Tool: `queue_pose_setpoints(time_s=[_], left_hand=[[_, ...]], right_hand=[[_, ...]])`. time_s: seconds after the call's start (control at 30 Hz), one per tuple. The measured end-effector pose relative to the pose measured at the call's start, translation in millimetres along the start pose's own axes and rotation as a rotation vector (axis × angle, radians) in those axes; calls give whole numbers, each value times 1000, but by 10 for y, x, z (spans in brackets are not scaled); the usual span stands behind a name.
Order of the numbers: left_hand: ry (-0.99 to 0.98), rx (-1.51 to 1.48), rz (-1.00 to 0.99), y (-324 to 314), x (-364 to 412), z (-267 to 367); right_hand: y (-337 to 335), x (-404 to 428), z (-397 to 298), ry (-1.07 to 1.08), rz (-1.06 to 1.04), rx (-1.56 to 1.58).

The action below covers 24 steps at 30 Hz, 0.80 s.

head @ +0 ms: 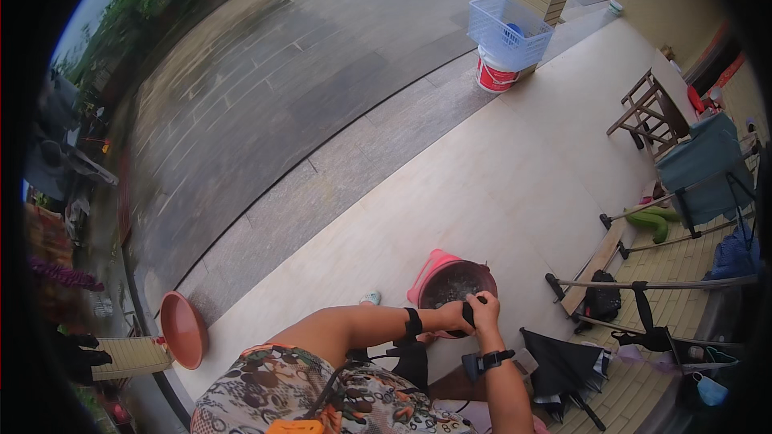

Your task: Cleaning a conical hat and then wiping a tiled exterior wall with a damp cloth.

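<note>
My left hand (453, 317) and my right hand (486, 311) meet over the near side of a pink plastic bucket (433, 265). Both are closed around a small black cloth-like item (468, 317), mostly hidden by my fingers. Water (449, 289) with bubbles or bright flecks on its surface stands in the bucket. Each of my forearms carries a black strap; the right wrist strap (496, 359) has a dark device on it. Beyond my left forearm shows a pale green patterned shoe (370, 298).
A reddish-brown basin (181, 330) leans at the left. Right of me lie a partly folded black umbrella (558, 367) and a metal rack (657, 283) hung with bags. A wooden stool (648, 111) stands farther off. A blue plastic basket (512, 36) rests on a red-and-white pail (496, 74) beside a pillar.
</note>
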<state>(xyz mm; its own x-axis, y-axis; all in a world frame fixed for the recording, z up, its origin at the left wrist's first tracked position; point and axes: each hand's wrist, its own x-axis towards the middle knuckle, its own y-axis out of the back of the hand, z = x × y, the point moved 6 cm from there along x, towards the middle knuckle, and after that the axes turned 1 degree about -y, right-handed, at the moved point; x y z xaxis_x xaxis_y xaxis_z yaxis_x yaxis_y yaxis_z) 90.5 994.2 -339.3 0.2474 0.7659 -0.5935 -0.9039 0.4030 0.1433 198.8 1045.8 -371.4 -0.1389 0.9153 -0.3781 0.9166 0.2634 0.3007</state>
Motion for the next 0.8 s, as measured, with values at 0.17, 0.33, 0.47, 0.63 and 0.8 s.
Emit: queue_pose_setpoints(time_s=[0.17, 0.33, 0.47, 0.63, 0.8], left_hand=[[235, -437, -190, -20, -168, -61], [243, -1024, -539, -1, -530, 543], [226, -1290, -787, -253, -705, 763], [157, -1406, -717, -182, -745, 878], [124, -1370, -691, -135, -791, 906]], right_hand=[[93, -214, -399, -135, -301, 298], [373, -451, -1109, -86, -540, 814], [285, -517, -1496, 45, -729, 960], [322, -630, -1786, 336, -959, 888], [353, -599, -1720, 223, -793, 931]])
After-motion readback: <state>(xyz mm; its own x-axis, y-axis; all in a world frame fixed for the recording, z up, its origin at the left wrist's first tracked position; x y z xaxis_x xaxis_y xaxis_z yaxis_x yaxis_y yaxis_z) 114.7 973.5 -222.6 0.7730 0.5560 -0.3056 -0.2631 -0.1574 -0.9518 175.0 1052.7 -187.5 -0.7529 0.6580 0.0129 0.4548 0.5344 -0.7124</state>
